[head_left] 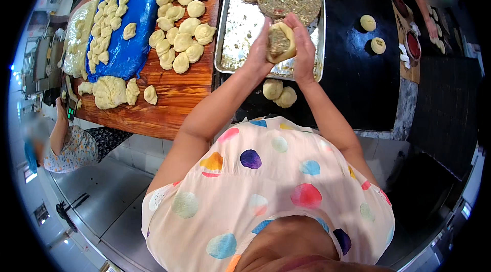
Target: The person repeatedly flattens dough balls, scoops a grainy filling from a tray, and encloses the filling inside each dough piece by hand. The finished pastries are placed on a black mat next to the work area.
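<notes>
Between my left hand [261,49] and my right hand [304,49] is a round of dough [289,49] cupped about a brown, speckled filling [277,43]. Both palms press on its sides, and the filling shows at the top. My hands are over the near part of a metal tray [232,31]. A large mound of the same filling [289,0] lies at the tray's far end, with smears across the metal. Just below the tray, close to my wrists, sit two filled dough balls [279,92] on the black surface.
Many dough pieces [182,41] cover the wooden table [153,123] at left, beside blue plastic sheeting [125,21] with more dough. Several finished balls [367,23] stand on the black surface [353,82] at right. One person [71,144] is at far left, another person's arm [424,8] at far right.
</notes>
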Tool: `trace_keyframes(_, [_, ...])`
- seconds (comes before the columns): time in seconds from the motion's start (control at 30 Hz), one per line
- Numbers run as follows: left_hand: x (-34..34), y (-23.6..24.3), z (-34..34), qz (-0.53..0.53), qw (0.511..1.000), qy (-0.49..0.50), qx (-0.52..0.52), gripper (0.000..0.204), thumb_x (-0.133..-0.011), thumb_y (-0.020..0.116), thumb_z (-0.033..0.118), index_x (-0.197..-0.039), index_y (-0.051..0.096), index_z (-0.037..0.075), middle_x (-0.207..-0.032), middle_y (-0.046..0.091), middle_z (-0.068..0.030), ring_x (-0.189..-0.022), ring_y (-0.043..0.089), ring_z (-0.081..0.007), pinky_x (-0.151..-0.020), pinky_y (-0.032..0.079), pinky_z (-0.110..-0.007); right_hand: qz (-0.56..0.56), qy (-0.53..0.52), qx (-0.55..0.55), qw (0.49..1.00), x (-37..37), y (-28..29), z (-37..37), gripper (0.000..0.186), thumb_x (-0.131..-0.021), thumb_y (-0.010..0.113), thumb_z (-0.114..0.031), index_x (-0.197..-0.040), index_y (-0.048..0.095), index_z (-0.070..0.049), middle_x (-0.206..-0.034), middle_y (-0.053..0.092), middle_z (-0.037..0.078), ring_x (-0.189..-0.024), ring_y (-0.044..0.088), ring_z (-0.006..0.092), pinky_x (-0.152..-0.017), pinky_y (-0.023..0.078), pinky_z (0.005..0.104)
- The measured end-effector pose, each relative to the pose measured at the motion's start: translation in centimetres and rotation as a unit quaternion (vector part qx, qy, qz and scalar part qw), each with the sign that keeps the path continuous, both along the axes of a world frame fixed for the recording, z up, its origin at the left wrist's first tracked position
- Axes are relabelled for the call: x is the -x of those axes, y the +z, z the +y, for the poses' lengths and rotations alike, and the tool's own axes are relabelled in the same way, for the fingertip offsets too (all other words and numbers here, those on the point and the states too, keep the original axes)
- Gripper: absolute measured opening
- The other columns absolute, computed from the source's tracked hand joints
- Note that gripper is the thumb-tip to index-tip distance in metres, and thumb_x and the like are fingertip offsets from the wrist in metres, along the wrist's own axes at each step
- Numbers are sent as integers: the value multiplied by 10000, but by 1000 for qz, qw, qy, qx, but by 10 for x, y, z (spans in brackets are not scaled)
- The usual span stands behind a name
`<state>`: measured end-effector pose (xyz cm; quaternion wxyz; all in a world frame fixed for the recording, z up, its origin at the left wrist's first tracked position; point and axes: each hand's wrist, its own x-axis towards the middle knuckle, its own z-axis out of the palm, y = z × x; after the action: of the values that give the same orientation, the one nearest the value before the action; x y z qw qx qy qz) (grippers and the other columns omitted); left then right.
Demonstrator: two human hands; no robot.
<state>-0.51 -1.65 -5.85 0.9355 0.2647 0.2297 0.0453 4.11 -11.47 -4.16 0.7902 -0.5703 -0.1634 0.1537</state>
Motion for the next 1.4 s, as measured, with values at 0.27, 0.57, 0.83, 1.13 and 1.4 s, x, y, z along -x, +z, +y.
trace_keyframes(0.27, [-5, -22, -22, 92, 966, 59, -236, 579, -984, 397, 576, -965, 641, 52, -891, 639, -63, -780, 575, -133, -682, 458, -297, -186, -113, 225, 950, 12, -20, 7, 221, -942, 559, -227, -984, 690, -54, -945, 686, 127, -875, 644, 295, -788, 487, 358])
trace_keyframes(0.57, [-26, 17, -8, -12, 980, -86, -177, 719, -953, 301, 674, -1119, 603, 43, -1025, 650, -74, -894, 645, -162, -766, 534, -326, 70, -167, 2, 983, -9, -13, 0, 229, -988, 507, -161, -1025, 669, -4, -998, 674, 48, -900, 597, 123, -838, 469, 291])
trace_keyframes(0.83, [-13, -6, -12, 67, 993, 48, -86, 490, -924, 581, 501, -1055, 598, 30, -956, 656, -81, -875, 664, -173, -784, 552, -325, 52, -34, 16, 998, -11, -13, -18, 371, -1018, 424, -244, -1176, 604, 39, -1168, 633, 106, -1078, 596, 183, -970, 425, 308])
trace_keyframes(1.13, [-15, -25, -20, 122, 862, 38, -490, 615, -990, 463, 498, -782, 678, -39, -611, 596, -45, -585, 507, -148, -556, 428, -360, -211, -150, 207, 943, 5, -36, 7, 302, -997, 509, -242, -1092, 681, -13, -1069, 692, 131, -1011, 644, 175, -944, 456, 337])
trace_keyframes(1.4, [-17, 13, -23, 35, 993, 83, -81, 481, -1013, 430, 450, -1239, 511, 32, -1155, 565, -94, -1009, 570, -179, -855, 494, -354, 15, -155, 16, 988, -11, -21, 17, 220, -947, 579, -129, -1098, 652, 12, -1031, 680, 90, -949, 635, 169, -871, 487, 290])
